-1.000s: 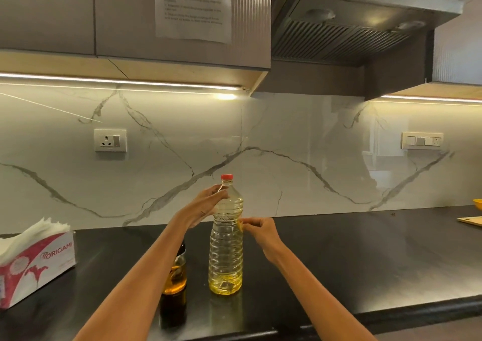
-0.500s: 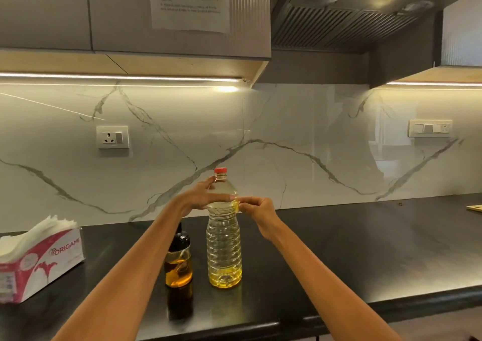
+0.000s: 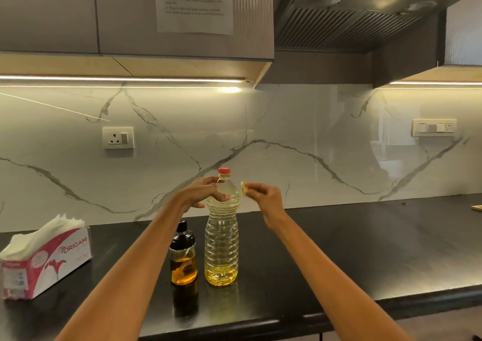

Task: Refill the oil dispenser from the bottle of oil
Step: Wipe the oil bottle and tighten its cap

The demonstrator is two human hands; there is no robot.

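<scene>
A clear plastic oil bottle (image 3: 221, 246) with a red cap (image 3: 224, 170) stands upright on the black counter (image 3: 339, 249), with a little yellow oil at its bottom. Just to its left stands the small glass oil dispenser (image 3: 183, 260) with a black top, partly filled with amber oil. My left hand (image 3: 202, 193) rests against the bottle's shoulder, thumb across its front. My right hand (image 3: 263, 196) is just right of the bottle's neck, apart from it, pinching a small pale scrap (image 3: 243, 188) between its fingertips.
A pink and white tissue box (image 3: 44, 260) sits at the counter's left. Wall sockets (image 3: 118, 137) are on the marble backsplash. A cabinet and an extractor hood (image 3: 352, 14) hang overhead. Something pale lies at the counter's far right edge (image 3: 477, 207).
My left hand slid from near the cap down onto the bottle's shoulder. My right hand rose from the bottle's side, then pulled away to the right with a small pale scrap in its fingertips.
</scene>
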